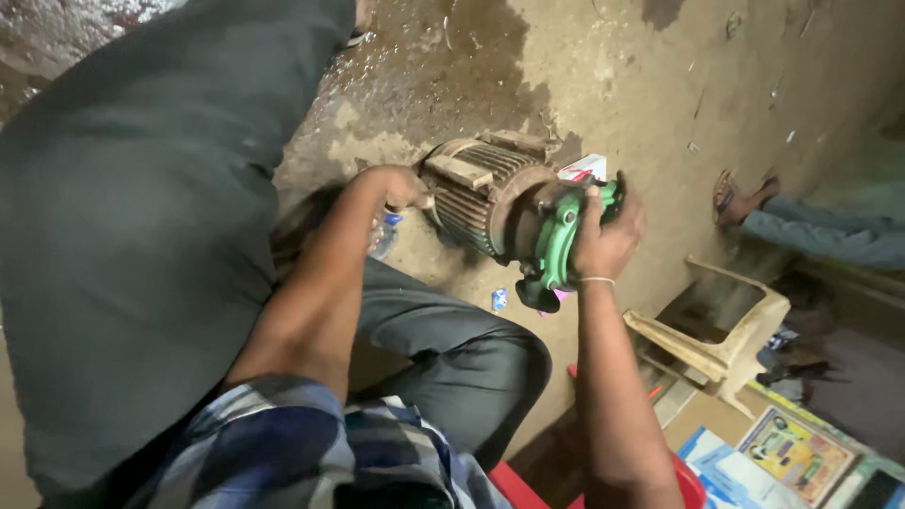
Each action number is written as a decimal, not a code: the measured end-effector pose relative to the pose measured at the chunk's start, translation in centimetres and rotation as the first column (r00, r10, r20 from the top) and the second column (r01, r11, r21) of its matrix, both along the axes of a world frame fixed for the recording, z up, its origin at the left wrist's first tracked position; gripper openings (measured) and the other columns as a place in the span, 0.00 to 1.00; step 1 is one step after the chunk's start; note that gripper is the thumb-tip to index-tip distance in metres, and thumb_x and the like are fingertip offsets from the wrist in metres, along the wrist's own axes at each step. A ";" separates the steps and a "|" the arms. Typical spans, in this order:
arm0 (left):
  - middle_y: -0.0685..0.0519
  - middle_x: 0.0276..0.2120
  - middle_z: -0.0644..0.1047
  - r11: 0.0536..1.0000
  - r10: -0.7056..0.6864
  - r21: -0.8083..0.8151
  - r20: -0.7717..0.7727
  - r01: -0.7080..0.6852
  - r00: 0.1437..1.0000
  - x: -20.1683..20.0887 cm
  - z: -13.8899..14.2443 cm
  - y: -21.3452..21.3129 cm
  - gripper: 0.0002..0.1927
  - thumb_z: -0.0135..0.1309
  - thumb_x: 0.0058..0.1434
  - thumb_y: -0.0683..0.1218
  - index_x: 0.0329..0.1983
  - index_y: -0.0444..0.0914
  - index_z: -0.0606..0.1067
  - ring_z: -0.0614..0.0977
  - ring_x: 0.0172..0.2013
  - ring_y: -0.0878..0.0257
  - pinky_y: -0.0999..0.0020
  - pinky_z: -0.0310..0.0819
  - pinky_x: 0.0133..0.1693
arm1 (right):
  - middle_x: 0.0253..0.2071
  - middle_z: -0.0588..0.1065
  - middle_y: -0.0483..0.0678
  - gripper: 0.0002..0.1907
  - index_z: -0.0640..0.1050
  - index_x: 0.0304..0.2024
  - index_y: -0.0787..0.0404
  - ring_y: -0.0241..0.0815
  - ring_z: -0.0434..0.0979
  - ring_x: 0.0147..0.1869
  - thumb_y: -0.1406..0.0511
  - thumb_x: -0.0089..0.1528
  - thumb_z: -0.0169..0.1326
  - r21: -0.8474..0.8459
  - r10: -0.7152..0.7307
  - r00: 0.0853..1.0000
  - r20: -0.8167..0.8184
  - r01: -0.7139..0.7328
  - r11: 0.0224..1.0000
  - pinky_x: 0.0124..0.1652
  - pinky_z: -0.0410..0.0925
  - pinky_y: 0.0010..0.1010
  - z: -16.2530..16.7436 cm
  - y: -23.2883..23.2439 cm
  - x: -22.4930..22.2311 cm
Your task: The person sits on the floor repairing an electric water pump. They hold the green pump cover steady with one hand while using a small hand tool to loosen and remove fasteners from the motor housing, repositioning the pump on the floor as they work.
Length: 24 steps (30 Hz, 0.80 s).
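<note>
A rusty brown electric motor with cooling fins is held above a dirt floor, a green pump housing fixed to its near end. My left hand grips the motor's far, finned end. My right hand wraps around the green housing, a thin band on its wrist. The motor hangs over my bent knee in dark trousers.
Wet, stained dirt floor lies beneath. A beige plastic stool stands at the right. Another person's leg and sandalled foot reach in from the right. Printed cartons lie at the bottom right, a small blue scrap below the motor.
</note>
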<state>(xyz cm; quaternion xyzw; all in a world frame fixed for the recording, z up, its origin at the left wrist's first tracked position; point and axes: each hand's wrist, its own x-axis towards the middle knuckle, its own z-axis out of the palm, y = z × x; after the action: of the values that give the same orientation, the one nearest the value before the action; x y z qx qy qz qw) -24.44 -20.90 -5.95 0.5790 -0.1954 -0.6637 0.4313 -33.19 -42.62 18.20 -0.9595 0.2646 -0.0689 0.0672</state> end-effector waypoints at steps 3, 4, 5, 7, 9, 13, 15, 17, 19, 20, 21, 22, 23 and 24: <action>0.36 0.49 0.82 0.991 0.051 0.107 0.267 -0.082 0.962 -1.4 -0.7 -0.7 0.20 0.60 0.61 0.50 0.51 0.32 0.80 0.85 0.48 0.46 0.55 0.78 0.48 | 0.58 0.75 0.59 0.25 0.74 0.64 0.60 0.59 0.75 0.61 0.54 0.69 0.56 -0.019 0.015 1.000 -0.017 -0.015 1.000 0.60 0.67 0.45 -0.2 -0.4 -0.1; 0.37 0.49 0.81 0.986 0.048 0.136 0.311 -0.095 0.949 -1.6 -0.5 -1.0 0.18 0.58 0.62 0.49 0.50 0.33 0.81 0.84 0.49 0.46 0.54 0.78 0.48 | 0.58 0.75 0.59 0.25 0.74 0.64 0.61 0.59 0.75 0.61 0.55 0.69 0.56 -0.028 0.028 0.999 -0.020 -0.028 0.999 0.60 0.66 0.46 -0.2 -0.5 -0.1; 0.38 0.50 0.81 0.981 0.042 0.165 0.355 -0.107 0.934 -2.1 -0.2 -1.5 0.17 0.56 0.63 0.48 0.50 0.34 0.81 0.84 0.50 0.46 0.54 0.78 0.49 | 0.59 0.75 0.59 0.25 0.74 0.64 0.61 0.59 0.75 0.61 0.55 0.69 0.56 -0.037 0.038 0.999 -0.021 -0.039 0.999 0.61 0.66 0.46 -0.3 -0.6 -0.2; 0.40 0.51 0.81 0.967 0.021 0.217 0.442 -0.130 0.897 -3.2 1.1 -2.7 0.15 0.52 0.65 0.46 0.49 0.35 0.82 0.83 0.51 0.46 0.53 0.78 0.50 | 0.59 0.75 0.60 0.25 0.74 0.64 0.61 0.60 0.74 0.62 0.55 0.69 0.56 -0.048 0.049 0.999 -0.016 -0.050 0.998 0.61 0.66 0.47 -0.3 -0.6 -0.2; 0.42 0.51 0.80 0.951 -0.007 0.267 0.522 -0.156 0.853 -3.7 3.1 -3.5 0.14 0.49 0.67 0.43 0.48 0.37 0.82 0.82 0.53 0.46 0.52 0.78 0.51 | 0.59 0.75 0.60 0.25 0.74 0.64 0.61 0.60 0.74 0.62 0.55 0.69 0.56 -0.054 0.050 0.999 -0.017 -0.051 0.997 0.60 0.66 0.47 -0.2 -0.6 -0.2; 0.42 0.49 0.81 0.984 0.135 0.052 0.401 -0.170 0.906 -2.4 5.0 -2.9 0.15 0.47 0.66 0.44 0.50 0.38 0.81 0.83 0.50 0.47 0.53 0.77 0.51 | 0.57 0.75 0.60 0.26 0.74 0.63 0.61 0.59 0.75 0.61 0.54 0.68 0.56 -0.009 0.010 1.000 -0.021 -0.010 1.000 0.60 0.67 0.46 -0.2 -0.3 -0.1; 0.43 0.45 0.82 0.930 0.303 -0.251 0.102 -0.270 0.947 -0.8 4.4 -2.3 0.16 0.49 0.64 0.47 0.53 0.41 0.79 0.84 0.47 0.48 0.55 0.76 0.50 | 0.57 0.75 0.59 0.26 0.74 0.63 0.60 0.58 0.75 0.60 0.53 0.68 0.56 0.010 -0.003 1.000 -0.018 0.004 1.000 0.60 0.67 0.46 0.0 -0.1 0.0; 0.41 0.48 0.82 0.986 -0.035 -0.128 0.462 0.106 0.886 -0.1 4.1 -2.8 0.16 0.49 0.67 0.49 0.49 0.37 0.82 0.84 0.48 0.47 0.55 0.77 0.51 | 0.57 0.75 0.59 0.26 0.75 0.63 0.60 0.59 0.75 0.61 0.53 0.68 0.56 -0.002 -0.002 1.000 -0.009 0.002 1.000 0.60 0.67 0.46 0.1 0.0 0.1; 0.40 0.49 0.81 0.980 -0.175 0.032 0.613 0.197 0.770 -0.3 4.0 -4.0 0.16 0.49 0.67 0.49 0.47 0.35 0.83 0.84 0.49 0.46 0.54 0.77 0.50 | 0.57 0.75 0.59 0.26 0.75 0.62 0.59 0.60 0.74 0.61 0.52 0.66 0.57 -0.056 -0.009 1.000 -0.020 0.008 0.998 0.59 0.65 0.49 0.3 0.1 0.1; 0.40 0.48 0.81 0.989 -0.149 0.078 0.624 0.128 0.767 -0.8 4.1 -4.7 0.16 0.49 0.67 0.48 0.46 0.36 0.83 0.84 0.49 0.46 0.53 0.77 0.50 | 0.57 0.75 0.59 0.27 0.76 0.62 0.58 0.61 0.74 0.61 0.52 0.66 0.58 -0.083 -0.015 1.000 -0.026 0.013 0.996 0.59 0.64 0.50 0.4 0.1 0.2; 0.40 0.48 0.81 0.991 -0.124 0.124 0.633 0.058 0.764 -1.4 4.4 -5.3 0.16 0.48 0.66 0.47 0.46 0.36 0.83 0.84 0.48 0.46 0.52 0.78 0.49 | 0.57 0.75 0.59 0.27 0.75 0.62 0.58 0.61 0.74 0.61 0.52 0.66 0.58 -0.081 -0.016 1.000 -0.026 0.014 0.997 0.59 0.64 0.50 0.4 0.0 0.2; 0.40 0.48 0.81 0.986 -0.100 0.168 0.641 -0.012 0.761 -2.2 4.7 -5.7 0.15 0.48 0.65 0.46 0.46 0.36 0.83 0.83 0.48 0.46 0.52 0.78 0.48 | 0.57 0.75 0.59 0.27 0.75 0.62 0.58 0.61 0.74 0.61 0.51 0.66 0.58 -0.080 -0.016 0.999 -0.027 0.014 0.997 0.60 0.64 0.49 0.4 0.0 0.2; 0.40 0.48 0.81 0.975 -0.076 0.208 0.652 -0.082 0.754 -2.9 4.7 -5.8 0.15 0.48 0.65 0.45 0.46 0.37 0.83 0.83 0.48 0.46 0.51 0.78 0.48 | 0.57 0.75 0.58 0.27 0.75 0.62 0.57 0.61 0.74 0.61 0.51 0.66 0.58 -0.079 -0.019 0.999 -0.027 0.016 0.997 0.60 0.64 0.49 0.3 -0.1 0.2; 0.41 0.47 0.81 0.957 -0.051 0.246 0.663 -0.153 0.747 -3.4 4.6 -5.7 0.15 0.48 0.64 0.45 0.46 0.37 0.83 0.83 0.48 0.46 0.50 0.78 0.47 | 0.57 0.75 0.58 0.27 0.75 0.62 0.57 0.61 0.74 0.62 0.51 0.66 0.58 -0.084 -0.016 1.000 -0.021 0.014 0.996 0.60 0.64 0.49 0.3 -0.1 0.1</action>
<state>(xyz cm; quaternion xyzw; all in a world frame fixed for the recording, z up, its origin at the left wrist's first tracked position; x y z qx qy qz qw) -27.88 -26.64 -1.33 0.8374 -0.2220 -0.4238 0.2643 -33.07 -42.75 18.46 -0.9602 0.2694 -0.0700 0.0234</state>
